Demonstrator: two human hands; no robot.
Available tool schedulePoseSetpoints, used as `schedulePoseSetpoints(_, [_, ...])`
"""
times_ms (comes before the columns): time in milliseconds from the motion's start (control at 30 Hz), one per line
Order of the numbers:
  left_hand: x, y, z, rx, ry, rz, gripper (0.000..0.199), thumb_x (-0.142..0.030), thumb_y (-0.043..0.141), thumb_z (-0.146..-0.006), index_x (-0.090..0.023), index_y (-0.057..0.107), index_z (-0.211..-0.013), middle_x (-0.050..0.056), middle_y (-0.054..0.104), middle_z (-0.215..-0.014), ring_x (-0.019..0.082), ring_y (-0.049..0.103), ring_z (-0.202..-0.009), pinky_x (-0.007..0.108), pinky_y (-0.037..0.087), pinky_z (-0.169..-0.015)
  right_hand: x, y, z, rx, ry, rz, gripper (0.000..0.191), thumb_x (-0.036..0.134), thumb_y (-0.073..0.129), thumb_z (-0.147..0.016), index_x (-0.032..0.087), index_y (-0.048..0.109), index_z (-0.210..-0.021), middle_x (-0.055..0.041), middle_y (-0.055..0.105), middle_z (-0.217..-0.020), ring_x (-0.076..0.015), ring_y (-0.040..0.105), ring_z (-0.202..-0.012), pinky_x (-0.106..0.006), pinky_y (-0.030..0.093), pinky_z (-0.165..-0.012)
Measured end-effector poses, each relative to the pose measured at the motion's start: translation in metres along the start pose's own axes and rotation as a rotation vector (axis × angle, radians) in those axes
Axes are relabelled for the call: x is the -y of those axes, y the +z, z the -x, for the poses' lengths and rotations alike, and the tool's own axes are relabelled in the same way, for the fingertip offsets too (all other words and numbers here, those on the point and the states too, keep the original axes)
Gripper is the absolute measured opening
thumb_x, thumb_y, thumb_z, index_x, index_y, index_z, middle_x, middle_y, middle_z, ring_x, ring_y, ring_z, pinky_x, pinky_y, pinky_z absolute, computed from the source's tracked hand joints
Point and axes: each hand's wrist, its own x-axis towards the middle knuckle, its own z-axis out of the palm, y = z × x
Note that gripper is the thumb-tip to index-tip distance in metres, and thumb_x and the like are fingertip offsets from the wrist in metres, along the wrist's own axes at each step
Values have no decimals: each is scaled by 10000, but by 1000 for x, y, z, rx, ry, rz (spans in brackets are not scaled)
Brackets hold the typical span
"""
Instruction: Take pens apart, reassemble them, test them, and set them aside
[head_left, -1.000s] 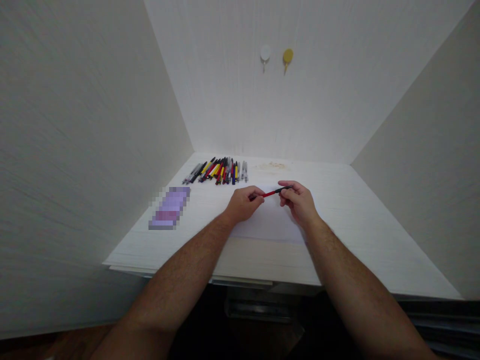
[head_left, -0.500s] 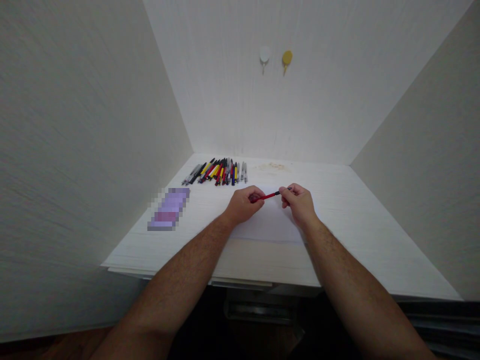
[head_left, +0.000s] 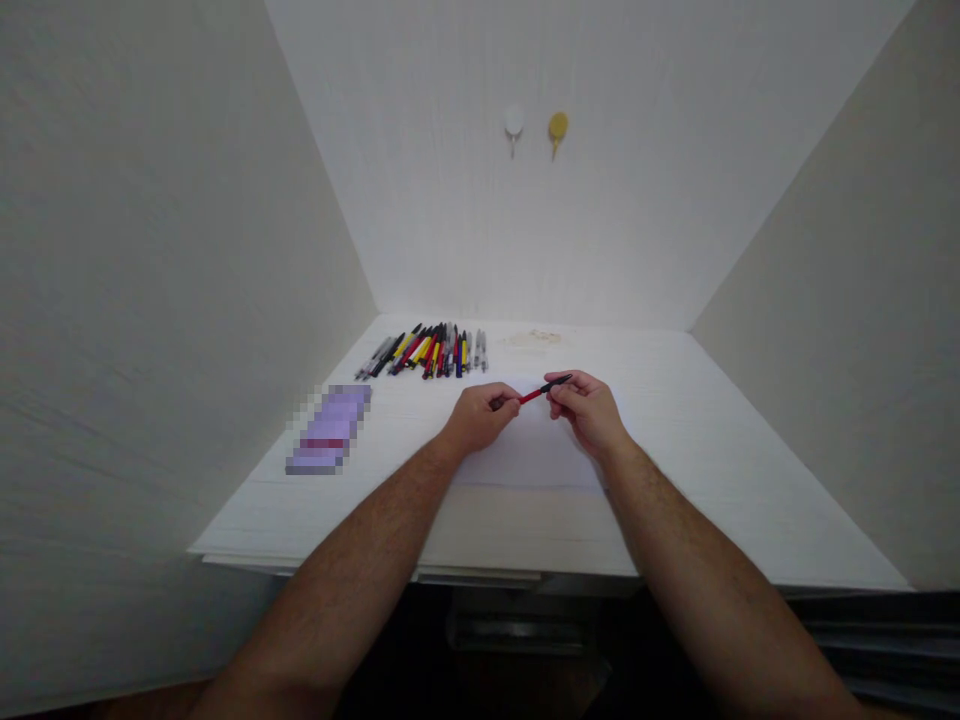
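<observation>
"Two hands, the left hand (head_left: 480,417) and the right hand (head_left: 592,410), are meeting over the worktop (head_left: 712,470); what are they holding?"

"One red-and-black pen (head_left: 531,397), which they are keeping above one white sheet (head_left: 525,455). The left hand is pinching the red barrel between thumb and fingers, probably for steadiness. The right hand is curling half-open at the black end, seemingly supporting it; whether it is really gripping, I cannot tell."

"How many other pens (head_left: 441,352) are you counting?"

"More than a dozen, but they are overlapping too much for an exact count. They are lying roughly side by side at the back left, perhaps for easy reaching."

"Anything else?"

"One pixelated purple item (head_left: 330,430) is lying nearer the left wall (head_left: 187,300), and two hooks are hanging on the back wall (head_left: 637,220): one white hook (head_left: 514,122), one yellow hook (head_left: 558,126)."
</observation>
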Motion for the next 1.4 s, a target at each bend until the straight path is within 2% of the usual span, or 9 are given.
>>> schedulePoseSetpoints(133, [-4,0,0,-6,-36,26,155,-275,628,-742,-152,687,-815,-9,662,-636,95,543,-539,199,412,-514,-1,2,-1,-47,-24,35,212,312,761,-661,171,638,-761,17,627,-610,-84,512,-458,-232,400,-468])
schedulePoseSetpoints(267, [-3,1,0,-13,-70,48,176,-284,661,-712,-152,680,-827,4,681,-670,107,571,-572,209,433,-544,2,5,-1,-100,-28,86,325,392,760,-665,186,514,-619,16,616,-565,-80,489,-419,-229,369,-441])
schedulePoseSetpoints(333, [-3,1,-1,-14,-66,38,182,-296,659,-717,-153,683,-826,3,678,-664,107,563,-567,209,428,-539,3,6,-1,-94,-16,69,309,397,761,-661,184,539,-645,13,625,-577,-83,494,-423,-232,375,-443])
schedulePoseSetpoints(500, [-4,0,-1,17,-65,-11,168,-291,599,-763,-156,698,-775,-13,635,-592,94,513,-514,206,389,-503,5,5,-1,4,18,-21,298,313,761,-642,172,669,-888,28,627,-606,-87,513,-456,-240,406,-475])
schedulePoseSetpoints(700, [-8,-1,-1,20,-67,-13,155,-287,620,-746,-157,694,-785,-3,665,-638,100,539,-538,207,412,-516,7,6,0,-30,-5,39,222,332,749,-658,166,644,-761,26,609,-569,-83,497,-446,-236,391,-464])
schedulePoseSetpoints(900, [-4,1,-1,6,-62,-4,171,-295,667,-717,-162,685,-824,4,689,-685,113,576,-584,221,442,-559,4,6,-2,-105,-21,149,320,403,748,-671,193,514,-611,39,567,-502,-77,456,-404,-228,355,-433])
schedulePoseSetpoints(1000, [-3,1,-1,-3,-66,-17,171,-305,642,-740,-161,690,-820,3,682,-676,111,564,-582,221,432,-556,3,6,-2,-96,-4,124,299,415,748,-671,187,557,-640,33,581,-529,-78,466,-415,-229,363,-439])
schedulePoseSetpoints(1200, [-3,-2,-1,49,-88,-24,192,-301,561,-793,-162,685,-749,-7,649,-620,98,517,-525,214,399,-516,5,5,-1,-14,11,-8,261,310,753,-650,172,693,-863,26,615,-599,-80,494,-445,-232,387,-464])
schedulePoseSetpoints(1400, [-5,0,-1,29,-61,-16,172,-310,622,-751,-159,689,-800,-3,665,-659,101,538,-555,212,409,-528,2,4,-2,-54,-15,44,220,349,748,-683,163,645,-739,24,597,-566,-76,482,-435,-226,366,-450])
